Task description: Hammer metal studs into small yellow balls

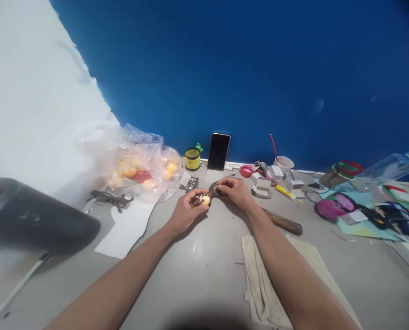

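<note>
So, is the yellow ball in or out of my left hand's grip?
In: your left hand has thumb and fingertips against the yellow ball. Whether it also touches the table, I can't tell.

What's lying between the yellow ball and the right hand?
The head view shows what looks like a dark hammer head between the yellow ball and the right hand, which partly covers it.

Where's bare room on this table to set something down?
Below the yellow ball, the tabletop is bare but for specks, between your left forearm and the cream cloth. Another patch lies right of that cloth, below the coloured papers. Crowded: along the blue wall, plastic bag left, white boxes and cup right.
</note>
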`<state>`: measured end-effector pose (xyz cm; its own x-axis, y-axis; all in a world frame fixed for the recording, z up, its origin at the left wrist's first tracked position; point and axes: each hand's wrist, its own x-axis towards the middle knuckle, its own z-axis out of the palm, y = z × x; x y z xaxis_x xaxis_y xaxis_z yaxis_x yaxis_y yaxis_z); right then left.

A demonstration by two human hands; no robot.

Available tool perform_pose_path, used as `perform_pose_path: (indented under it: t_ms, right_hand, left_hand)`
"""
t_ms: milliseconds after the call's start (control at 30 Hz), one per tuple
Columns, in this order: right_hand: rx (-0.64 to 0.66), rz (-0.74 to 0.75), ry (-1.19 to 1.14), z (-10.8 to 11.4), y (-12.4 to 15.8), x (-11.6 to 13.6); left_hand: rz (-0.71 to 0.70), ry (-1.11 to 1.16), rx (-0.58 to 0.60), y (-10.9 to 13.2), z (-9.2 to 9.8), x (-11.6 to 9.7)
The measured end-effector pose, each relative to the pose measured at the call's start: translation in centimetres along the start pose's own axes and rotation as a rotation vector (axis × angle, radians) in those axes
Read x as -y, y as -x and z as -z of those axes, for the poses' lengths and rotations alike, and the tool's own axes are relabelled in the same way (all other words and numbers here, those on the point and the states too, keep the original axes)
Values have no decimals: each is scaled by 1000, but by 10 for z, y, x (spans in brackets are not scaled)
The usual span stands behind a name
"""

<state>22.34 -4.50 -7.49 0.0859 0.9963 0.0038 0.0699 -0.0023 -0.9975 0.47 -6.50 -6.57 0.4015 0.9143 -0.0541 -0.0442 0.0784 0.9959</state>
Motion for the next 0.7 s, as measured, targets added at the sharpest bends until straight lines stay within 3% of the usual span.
perform_pose_path:
  t_ms: [200,400,500,600,700]
  right_hand:
    - [-19,34,49,-3,-1,-1]
    - [-205,65,-150,2,-4,20]
    - [-205,112,-393,26,-1,60]
    - [-179,233,-436,50,14,121]
    - [-133,380,-502,54,36,178]
  left_hand:
    - [-9,-19,-7,0,-3,0]
    - [-47,-95,-22,-6,-2,-1]
    - [-61,-136,-5,-7,-2,-1]
    - [-87,-131,46,-8,0,-1]
    - [-96,-96,72,-10,2,2]
